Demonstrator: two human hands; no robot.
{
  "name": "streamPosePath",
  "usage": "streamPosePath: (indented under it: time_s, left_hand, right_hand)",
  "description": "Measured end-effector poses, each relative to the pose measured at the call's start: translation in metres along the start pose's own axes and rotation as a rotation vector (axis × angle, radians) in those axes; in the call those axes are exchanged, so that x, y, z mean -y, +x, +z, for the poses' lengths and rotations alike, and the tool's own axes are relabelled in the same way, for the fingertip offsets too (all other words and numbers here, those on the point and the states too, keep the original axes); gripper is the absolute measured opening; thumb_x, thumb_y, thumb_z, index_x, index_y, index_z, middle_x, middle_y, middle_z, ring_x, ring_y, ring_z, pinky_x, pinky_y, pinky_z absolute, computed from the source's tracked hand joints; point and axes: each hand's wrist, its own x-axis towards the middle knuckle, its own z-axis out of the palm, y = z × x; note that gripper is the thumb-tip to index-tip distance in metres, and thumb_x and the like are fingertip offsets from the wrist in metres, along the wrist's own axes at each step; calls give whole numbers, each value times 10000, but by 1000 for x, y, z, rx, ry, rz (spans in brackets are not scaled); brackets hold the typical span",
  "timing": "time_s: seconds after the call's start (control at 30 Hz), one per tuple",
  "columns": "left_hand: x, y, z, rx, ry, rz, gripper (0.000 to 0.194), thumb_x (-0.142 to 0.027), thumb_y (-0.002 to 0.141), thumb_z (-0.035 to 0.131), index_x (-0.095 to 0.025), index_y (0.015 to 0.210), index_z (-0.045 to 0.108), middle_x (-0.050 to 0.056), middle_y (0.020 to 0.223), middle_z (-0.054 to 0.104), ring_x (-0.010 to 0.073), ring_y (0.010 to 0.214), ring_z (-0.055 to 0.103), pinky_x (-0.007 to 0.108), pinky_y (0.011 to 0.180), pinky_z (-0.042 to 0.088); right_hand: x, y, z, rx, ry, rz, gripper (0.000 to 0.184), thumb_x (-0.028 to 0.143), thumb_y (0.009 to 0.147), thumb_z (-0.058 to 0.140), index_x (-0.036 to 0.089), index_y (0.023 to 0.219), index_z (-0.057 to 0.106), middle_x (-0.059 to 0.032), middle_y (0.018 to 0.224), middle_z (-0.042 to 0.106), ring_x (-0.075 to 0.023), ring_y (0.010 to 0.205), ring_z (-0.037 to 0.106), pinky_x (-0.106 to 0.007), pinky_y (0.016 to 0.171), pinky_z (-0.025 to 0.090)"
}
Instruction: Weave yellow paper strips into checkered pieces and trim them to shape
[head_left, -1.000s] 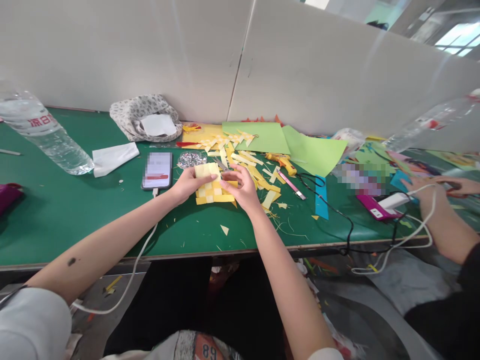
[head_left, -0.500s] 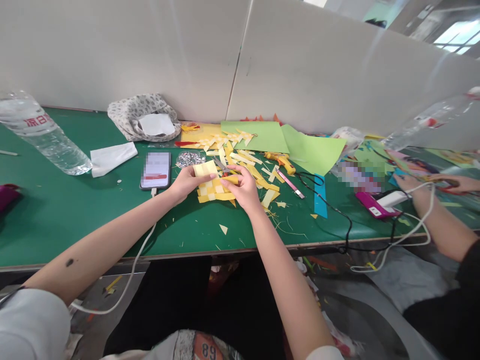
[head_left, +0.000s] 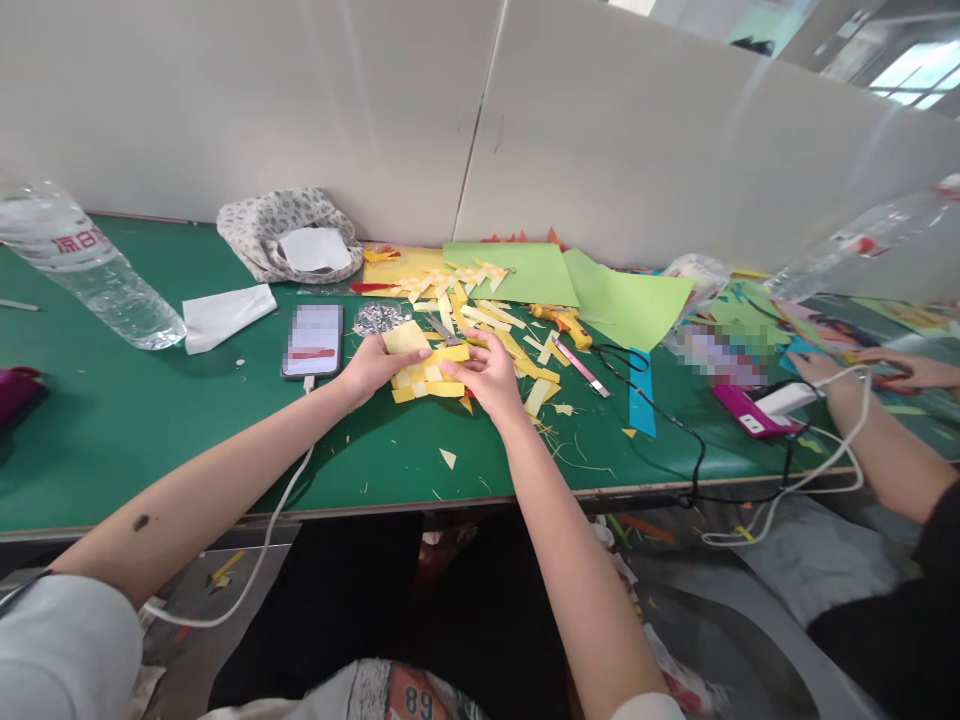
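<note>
Both hands [head_left: 435, 367] tilted mat [head_left: 424, 372] flatter.

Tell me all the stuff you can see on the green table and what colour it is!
woven paper mat: one, yellow, table middle, held by both hands
loose paper strips: many, yellow, behind the mat
scissors: one, grey, behind the mat
phone: one, dark, left of the mat
water bottle: one, clear, lying far left
tissue: one, white, left of the phone
cloth pouch: one, spotted white, by the back wall
paper sheets: two, light green, right of the strips
glue gun: one, yellow
table: one, green
co-worker's arm: one, far right
left hand: fingers on the mat
right hand: fingers on the mat
</note>
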Motion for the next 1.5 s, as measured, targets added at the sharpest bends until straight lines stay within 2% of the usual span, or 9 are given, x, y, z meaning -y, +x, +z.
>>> streamPosePath:
  time_s: [0.17,0.27,0.43,0.63,0.83,1.0,1.23,1.4,1.5]
  left_hand:
    - [3,3,-2,-18,17,40,349,-239,582,791,-129,898,691,88,926,728,225,886,670,347,818,541]
    - [3,3,-2,-43,46,64,340,-249,587,791,-129,890,692,90,937,726,223,897,666,334,814,541]
    - [3,5,-2,-117,50,50,338,-308,615,779,-131,889,688,101,988,715,230,923,660,331,812,543]
    - [3,3,-1,-77,78,-3,353,-268,594,794,-151,908,682,91,956,721,240,885,671,326,722,557]
    - [3,4,-1,-111,48,22,375,-263,569,807,-135,897,680,96,984,716,221,854,672,303,706,551]
    - [3,4,-2,-138,23,44,369,-265,579,796,-132,903,678,96,987,714,226,874,668,312,721,549]
    - [1,3,0,-74,50,74,331,-272,578,805,-142,859,686,77,950,724,227,898,665,320,772,547]
    - [2,3,0,-106,8,83,346,-272,567,811,-135,857,684,79,948,722,217,869,667,313,757,547]
    - [4,4,-1,-132,3,95,341,-267,564,812,-133,851,684,79,941,721,209,835,667,300,713,545]
  right_hand:
    - [2,-1,0,-38,-37,25,600,373,532,793,236,1051,523,19,707,653,-195,669,659,-380,678,554]
    - [2,1,-1,-94,-15,-24,567,375,545,785,226,1033,537,10,724,657,-193,696,659,-385,722,549]
    - [-1,4,-3,-96,44,-55,560,403,565,768,226,1036,522,-9,770,662,-203,768,668,-393,779,538]
    - [0,5,-2,-109,55,-53,542,434,580,753,229,1024,518,-14,791,666,-207,791,669,-391,793,538]
    - [4,3,-2,-68,141,9,640,584,744,565,232,1254,404,-88,998,664,-227,911,659,-388,772,558]
    - [4,0,1,88,115,-21,871,483,554,778,267,1291,367,-74,1039,662,-239,923,656,-413,813,553]
    - [-3,2,-1,-110,84,-92,599,445,595,760,233,1096,510,-22,778,682,-211,740,666,-409,750,547]
    - [0,0,-2,-141,74,-136,503,439,621,747,245,1038,542,11,715,659,-182,707,656,-375,745,548]
    - [0,-1,-1,-118,106,-67,571,425,588,770,255,1076,526,2,759,668,-197,752,668,-379,750,555]
